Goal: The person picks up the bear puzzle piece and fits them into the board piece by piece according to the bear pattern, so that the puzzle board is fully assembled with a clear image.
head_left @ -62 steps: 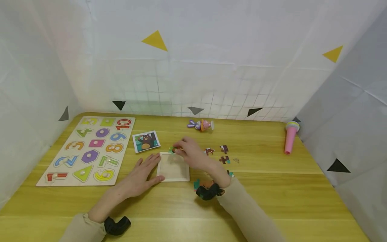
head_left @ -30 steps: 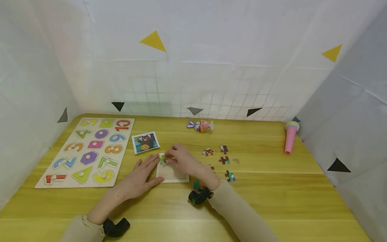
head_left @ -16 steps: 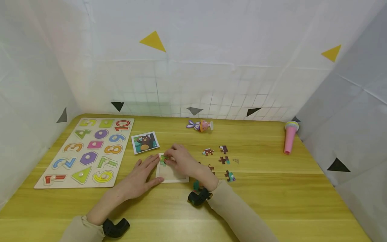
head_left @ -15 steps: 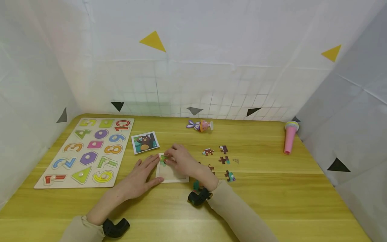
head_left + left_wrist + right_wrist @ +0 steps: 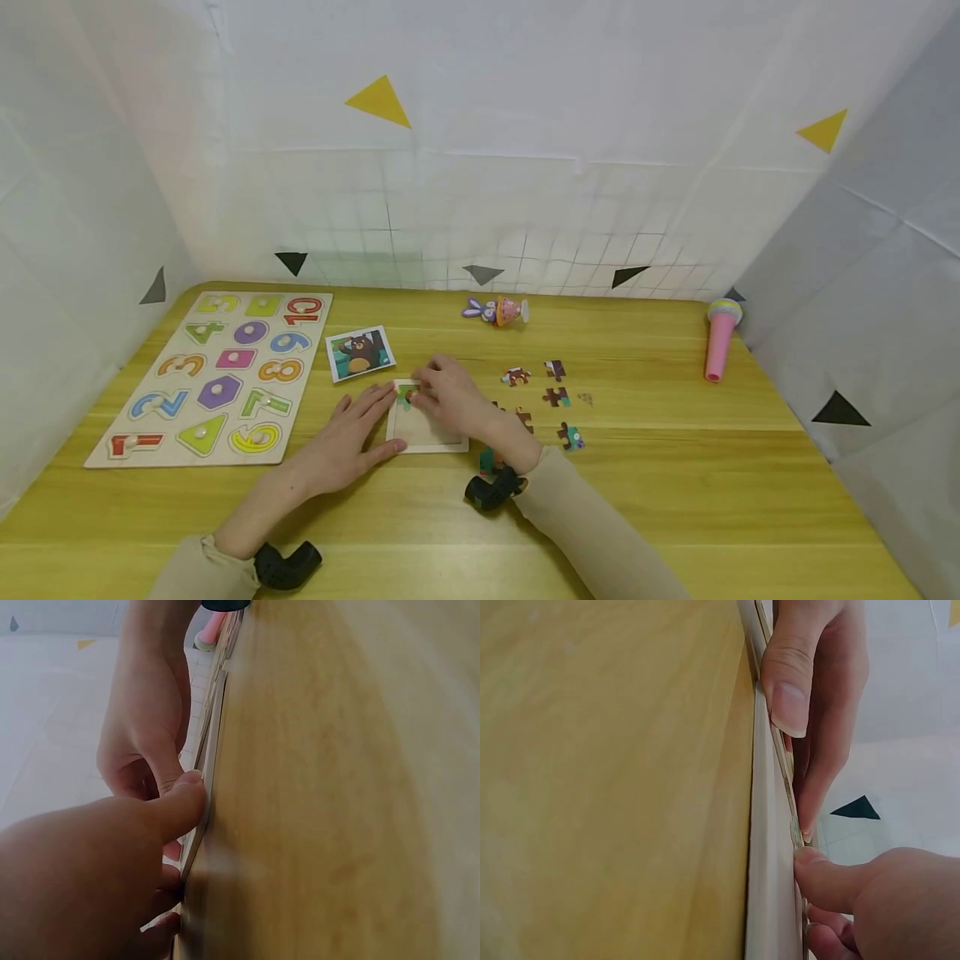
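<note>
A shallow wooden frame (image 5: 431,447) lies on the table. In its upper left corner sits a green and brown puzzle piece (image 5: 406,395), partly covered by the fingertips of the right hand (image 5: 457,404), whose thumb and fingers pinch it. The left hand (image 5: 341,450) rests along the frame's left side, fingers stretched out and thumb on the lower edge. In the left wrist view, the left thumb lies on the rim of the frame (image 5: 214,735) beside the right hand (image 5: 146,712). The right wrist view has both hands at the frame (image 5: 769,885).
Loose puzzle pieces (image 5: 557,397) lie right of the frame, some partly under the right wrist. A bear picture card (image 5: 362,353) and a number board (image 5: 243,417) are at left. A rabbit figure (image 5: 498,311) lies behind; a pink microphone (image 5: 720,342) is at far right.
The right hand has brought the green piece from above the frame down into its upper left corner. Over the last half second its fingers have shifted only slightly. The left hand has stayed in place.
</note>
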Demonstrator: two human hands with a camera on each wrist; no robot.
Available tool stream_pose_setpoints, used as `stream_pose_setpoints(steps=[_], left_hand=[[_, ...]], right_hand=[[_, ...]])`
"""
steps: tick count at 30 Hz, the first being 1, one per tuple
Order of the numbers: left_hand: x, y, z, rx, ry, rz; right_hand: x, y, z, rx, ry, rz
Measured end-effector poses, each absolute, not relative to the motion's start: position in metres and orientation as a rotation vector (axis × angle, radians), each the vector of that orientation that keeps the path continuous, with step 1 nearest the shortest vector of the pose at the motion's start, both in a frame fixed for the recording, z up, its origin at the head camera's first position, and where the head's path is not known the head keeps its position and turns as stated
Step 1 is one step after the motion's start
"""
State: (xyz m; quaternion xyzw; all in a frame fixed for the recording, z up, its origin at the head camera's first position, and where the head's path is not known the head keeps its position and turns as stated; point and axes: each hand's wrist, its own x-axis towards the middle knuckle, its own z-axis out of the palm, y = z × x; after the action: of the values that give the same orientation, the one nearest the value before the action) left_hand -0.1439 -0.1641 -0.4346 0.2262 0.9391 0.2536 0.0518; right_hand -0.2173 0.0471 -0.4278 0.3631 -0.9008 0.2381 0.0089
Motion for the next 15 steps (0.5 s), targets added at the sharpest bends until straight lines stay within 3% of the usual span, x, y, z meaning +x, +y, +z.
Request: stream_pose_setpoints(steps=[15], left_hand=[[-0.1452,-0.1637,-0.4333,0.676,2.823,0.744]], right_hand=[[-0.2175,0.0477,-0.4284,1.121,-2.779,0.793]])
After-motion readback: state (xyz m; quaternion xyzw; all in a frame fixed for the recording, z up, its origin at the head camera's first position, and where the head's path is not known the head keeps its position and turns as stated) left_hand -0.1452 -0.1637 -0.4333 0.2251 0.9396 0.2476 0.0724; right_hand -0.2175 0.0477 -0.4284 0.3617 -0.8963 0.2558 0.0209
